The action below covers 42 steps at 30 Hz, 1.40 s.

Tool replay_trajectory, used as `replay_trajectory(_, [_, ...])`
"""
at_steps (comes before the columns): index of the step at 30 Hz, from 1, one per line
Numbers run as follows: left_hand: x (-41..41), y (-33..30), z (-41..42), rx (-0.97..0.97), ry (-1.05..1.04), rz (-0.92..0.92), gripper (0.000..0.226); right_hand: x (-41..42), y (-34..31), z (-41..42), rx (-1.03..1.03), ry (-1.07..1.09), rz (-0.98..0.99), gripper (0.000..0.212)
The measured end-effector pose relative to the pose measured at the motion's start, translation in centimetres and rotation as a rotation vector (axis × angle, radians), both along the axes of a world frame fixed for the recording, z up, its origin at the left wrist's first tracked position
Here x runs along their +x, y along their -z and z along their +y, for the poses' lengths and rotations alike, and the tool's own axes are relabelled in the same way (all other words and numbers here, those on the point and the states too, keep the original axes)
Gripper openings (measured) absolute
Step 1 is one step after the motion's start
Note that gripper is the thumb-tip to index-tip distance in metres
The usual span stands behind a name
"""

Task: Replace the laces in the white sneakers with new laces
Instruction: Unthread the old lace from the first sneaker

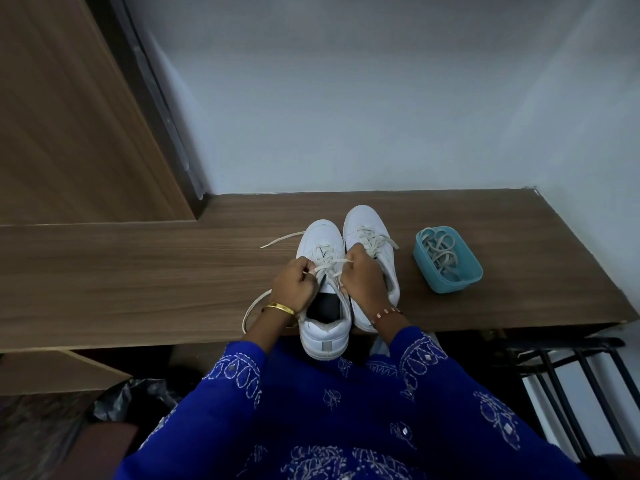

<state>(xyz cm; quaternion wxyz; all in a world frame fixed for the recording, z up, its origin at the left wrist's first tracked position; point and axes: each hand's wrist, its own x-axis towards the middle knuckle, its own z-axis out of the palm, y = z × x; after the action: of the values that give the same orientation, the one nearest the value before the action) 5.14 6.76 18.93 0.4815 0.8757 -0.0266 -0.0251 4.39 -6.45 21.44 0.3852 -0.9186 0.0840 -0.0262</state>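
Two white sneakers side by side on the wooden tabletop (138, 271), toes toward the wall. Left sneaker (323, 296) sits nearer, heel over the tabletop edge, lace (329, 263) half threaded; loose lace ends trail left across the wood. Left hand (294, 289) pinches a lace strand at the eyelets. Right hand (362, 277) pinches the other strand, fingers curled. Right sneaker (372, 244) fully laced, just beside. Teal tub (446, 259) to the right holds coiled laces (440, 251). Blue embroidered sleeves (422, 358) below.
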Motion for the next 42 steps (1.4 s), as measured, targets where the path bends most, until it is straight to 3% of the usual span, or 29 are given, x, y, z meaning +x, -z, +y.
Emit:
replay_trajectory(4, [0.2,-0.1,0.6,0.088,0.164,-0.079,0.010,-0.3,-0.1,-0.5,0.009,-0.139,0.035,0.008])
replay_trajectory(7, [0.5,0.2,0.7,0.129,0.149,-0.114,0.013,0.1,0.3,-0.5,0.055,-0.114,0.056,0.016])
replay_trajectory(11, [0.6,0.5,1.1,-0.282,-0.022,0.095,0.031,0.3,0.1,-0.1,0.271,0.035,0.106,0.026])
replay_trajectory(14, [0.8,0.1,1.1,-0.569,-0.116,0.339,0.030,0.8,-0.7,-0.1,0.581,0.198,0.203,0.023])
replay_trajectory(17, [1.2,-0.7,1.3,-0.646,-0.147,0.436,0.028,1.6,-1.8,-1.5,0.740,0.267,0.266,0.036])
replay_trajectory(20, [1.6,-1.8,1.4,-0.599,-0.120,0.427,0.031,2.3,-3.7,-2.5,0.812,0.229,0.226,0.034])
replay_trajectory(23, [2.3,-4.0,1.0,-0.620,-0.058,0.355,0.034,3.3,-6.4,-2.7,0.786,0.157,0.127,0.031])
replay_trajectory(30, [5.9,-9.4,1.7,-0.872,-0.040,0.253,0.037,6.5,-12.1,-2.3,0.789,0.059,-0.034,0.037])
replay_trajectory(35, [7.0,-11.3,1.9,-0.687,-0.073,0.149,0.035,8.0,-14.1,-2.1,0.883,0.072,-0.142,0.034])
replay_trajectory(39, [7.0,-10.8,2.2,-0.872,-0.144,0.349,0.037,8.3,-12.9,-1.9,0.860,0.073,-0.125,0.033])
replay_trajectory(42, [7.0,-11.0,2.3,-0.733,-0.128,0.518,0.034,8.2,-11.3,-1.9,0.859,0.076,-0.082,0.032])
